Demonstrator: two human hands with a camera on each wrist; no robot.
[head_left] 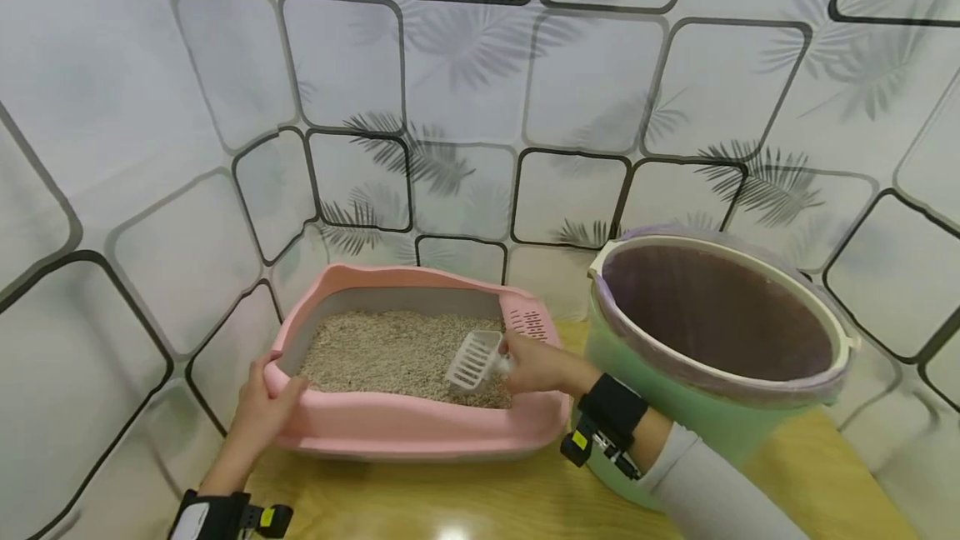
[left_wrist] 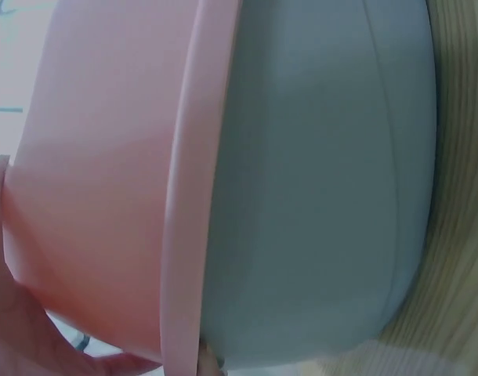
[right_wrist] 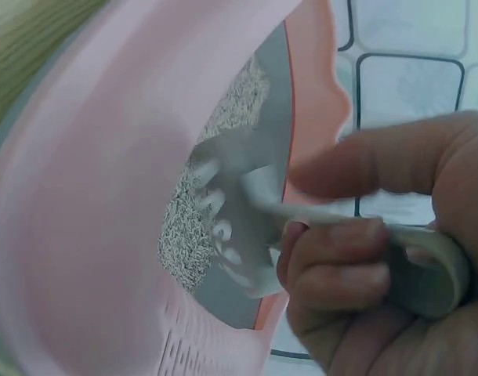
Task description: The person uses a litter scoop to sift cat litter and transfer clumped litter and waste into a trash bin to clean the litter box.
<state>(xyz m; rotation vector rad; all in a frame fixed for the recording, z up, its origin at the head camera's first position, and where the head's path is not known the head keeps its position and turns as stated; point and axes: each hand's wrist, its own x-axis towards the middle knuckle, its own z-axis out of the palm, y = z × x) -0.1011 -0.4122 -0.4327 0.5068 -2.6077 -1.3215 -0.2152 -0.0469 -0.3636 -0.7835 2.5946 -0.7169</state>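
Note:
A pink and grey litter box [head_left: 420,423] filled with grainy litter [head_left: 390,348] stands on the wooden surface. My left hand [head_left: 262,411] grips its near left corner, thumb over the rim; the left wrist view shows fingers at the pink rim [left_wrist: 193,157]. In my right hand [head_left: 540,363] is a slotted white litter scoop [head_left: 475,361], held over the litter near the box's right end. Seen from the right wrist, the fingers [right_wrist: 341,266] curl round the scoop's looped handle [right_wrist: 431,270]. Whether the scoop's head touches the litter I cannot tell.
A pale green bin [head_left: 675,394] with a purple liner [head_left: 611,294] over its rim stands right of the box, close to my right forearm. Patterned wall covering [head_left: 465,90] rises behind and to the left. Light wood [head_left: 450,490] shows in front.

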